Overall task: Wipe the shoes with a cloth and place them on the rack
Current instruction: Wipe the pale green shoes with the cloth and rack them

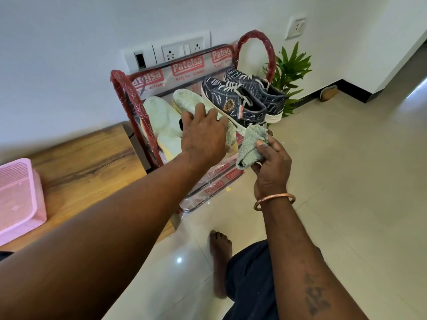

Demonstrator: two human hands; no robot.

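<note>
single view, head-worn, wide-angle. it looks forward and steeply down over the person's own forearms, which enter from the lower edge. left hand (203,132) and right hand (270,162), gripping the cloth (251,144), sit close at mid-frame. the rack (254,32) stands just beyond them, against the wall.

Shoes (240,100) fill rack (120,88) top; floor (346,162) rightward open.

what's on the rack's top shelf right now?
On the rack: two pale green shoes and two navy sneakers, side by side. The left hand lies over one pale shoe, hiding its near end and whether the fingers grip it. The right hand holds the cloth.
</note>
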